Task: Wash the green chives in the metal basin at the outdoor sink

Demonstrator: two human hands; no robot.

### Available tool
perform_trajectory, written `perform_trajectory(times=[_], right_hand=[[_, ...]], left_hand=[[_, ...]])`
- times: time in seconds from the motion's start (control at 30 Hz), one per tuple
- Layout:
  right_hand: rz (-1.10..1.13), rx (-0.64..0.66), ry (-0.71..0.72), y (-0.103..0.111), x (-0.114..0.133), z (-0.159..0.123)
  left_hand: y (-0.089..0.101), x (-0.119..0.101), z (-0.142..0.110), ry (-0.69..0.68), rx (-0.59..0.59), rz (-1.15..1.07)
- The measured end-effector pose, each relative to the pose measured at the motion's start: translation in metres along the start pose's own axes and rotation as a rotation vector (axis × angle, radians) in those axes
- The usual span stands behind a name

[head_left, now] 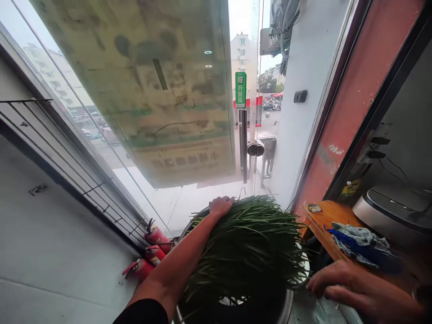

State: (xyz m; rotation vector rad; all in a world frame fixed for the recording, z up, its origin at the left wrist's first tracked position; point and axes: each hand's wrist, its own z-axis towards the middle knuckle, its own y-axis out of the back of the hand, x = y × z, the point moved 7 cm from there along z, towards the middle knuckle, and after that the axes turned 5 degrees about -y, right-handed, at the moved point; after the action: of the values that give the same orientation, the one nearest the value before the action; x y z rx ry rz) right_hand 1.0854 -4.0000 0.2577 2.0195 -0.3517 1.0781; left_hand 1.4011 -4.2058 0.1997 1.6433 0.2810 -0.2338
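Observation:
A large heap of long green garlic chives [249, 243] fills a round metal basin [287, 308] in front of me and hangs over its rim. My left hand [221, 206] reaches to the far side of the heap, its fingers curled down onto the stalks and their tips hidden. My right hand [347, 281] is at the lower right, just beside the basin, with thumb and fingers apart and nothing seen between them. The leaf tips lie close to its fingertips without clear contact.
A glass door with a steel handle [243, 146] stands ahead. Several red fire extinguishers [157, 238] are at the left. To the right, a wooden table [320, 216] bears a patterned cloth [361, 243] and a silver appliance [388, 204].

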Motion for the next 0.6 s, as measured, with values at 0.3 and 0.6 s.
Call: perform_trajectory(times=[0.3,0.6], right_hand=[[0.117,-0.812,0.109,0.214,0.087,0.363],[0.02,-1.317,-0.139,0.319,0.074,0.523]], left_hand=[[-0.002,0.07,0.135,0.021,0.027,-0.043],[0.0,0.131,0.234,-0.004,0.054,-0.097]])
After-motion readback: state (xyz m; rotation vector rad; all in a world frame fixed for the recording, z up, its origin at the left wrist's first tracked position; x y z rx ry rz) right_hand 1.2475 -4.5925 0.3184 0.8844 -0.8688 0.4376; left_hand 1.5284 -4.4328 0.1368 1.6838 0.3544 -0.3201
